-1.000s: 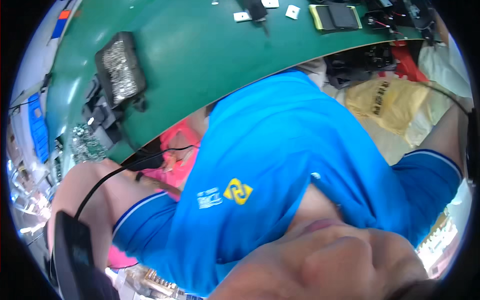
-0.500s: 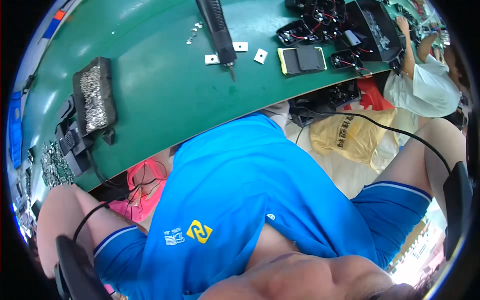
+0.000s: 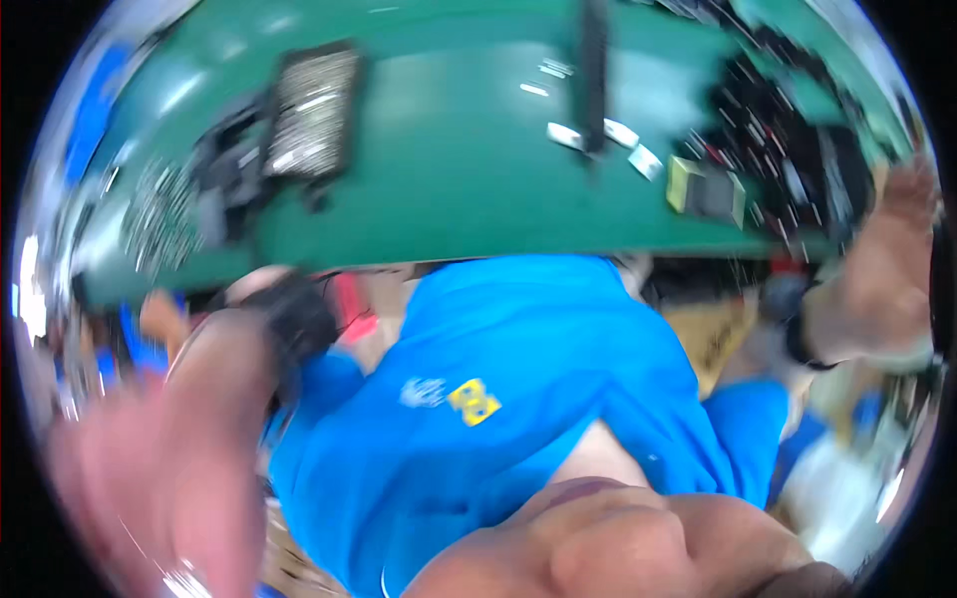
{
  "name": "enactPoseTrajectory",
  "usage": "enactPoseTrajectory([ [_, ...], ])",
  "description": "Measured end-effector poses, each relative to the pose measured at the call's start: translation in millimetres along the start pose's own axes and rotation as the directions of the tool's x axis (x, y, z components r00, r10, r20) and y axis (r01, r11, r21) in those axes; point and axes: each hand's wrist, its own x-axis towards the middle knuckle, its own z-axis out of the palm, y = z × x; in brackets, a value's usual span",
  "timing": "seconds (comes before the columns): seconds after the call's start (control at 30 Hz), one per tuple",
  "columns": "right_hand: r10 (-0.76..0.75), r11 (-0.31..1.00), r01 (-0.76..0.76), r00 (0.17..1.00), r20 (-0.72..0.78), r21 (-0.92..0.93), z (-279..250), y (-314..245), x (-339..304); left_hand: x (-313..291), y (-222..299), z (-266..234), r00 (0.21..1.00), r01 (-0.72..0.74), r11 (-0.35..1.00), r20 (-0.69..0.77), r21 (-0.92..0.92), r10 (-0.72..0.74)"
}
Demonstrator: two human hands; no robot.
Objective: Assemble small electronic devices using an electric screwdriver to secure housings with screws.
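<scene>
Both my hands are raised in front of me and smeared by motion. My left hand [image 3: 164,478] looms large at the lower left, close to the camera, with a black band at its wrist; its fingers are too blurred to read. Over at the right edge, my right hand [image 3: 892,254] is beside a black bin [image 3: 845,174], also with a dark wrist band. Whether either holds anything cannot be made out. On the green table lie a black electric screwdriver [image 3: 593,75], small white plates [image 3: 646,161] and a yellow-edged dark flat piece [image 3: 708,189].
A dark tray of small metal screws [image 3: 314,110] stands at the left of the green table [image 3: 439,189], with a black device [image 3: 229,169] beside it. Loose shiny metal parts [image 3: 159,219] lie farther left. Black housings with wires [image 3: 763,130] crowd the right.
Both hands have come up into view, the left at lower left and the right at the right edge. The view has shifted, so the table now lies level across the top.
</scene>
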Motion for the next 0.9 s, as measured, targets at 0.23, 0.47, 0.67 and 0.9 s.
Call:
enactPoseTrajectory([
  [0.23, 0.598, 0.777, -0.259, 0.59, -0.543, 0.574, -49, 136, -35, -163, -17, 53, 0.246, 0.961, 0.264, -0.175, -0.084, -0.953],
  [0.47, 0.35, 0.904, -0.37, 0.354, -0.867, 0.213, -64, 121, -21, -183, -12, 49, 0.173, 0.983, 0.168, -0.068, 0.081, -0.983],
  [0.67, 0.375, 0.927, -0.165, 0.434, -0.819, 0.337, -202, 85, -153, -184, -25, 51, 0.202, 0.975, 0.199, -0.019, 0.103, -0.979],
  [0.9, 0.226, 0.971, -0.116, 0.163, -0.96, 0.209, -190, 69, -148, -189, -33, 61, 0.143, 0.971, 0.154, 0.072, 0.18, -0.987],
])
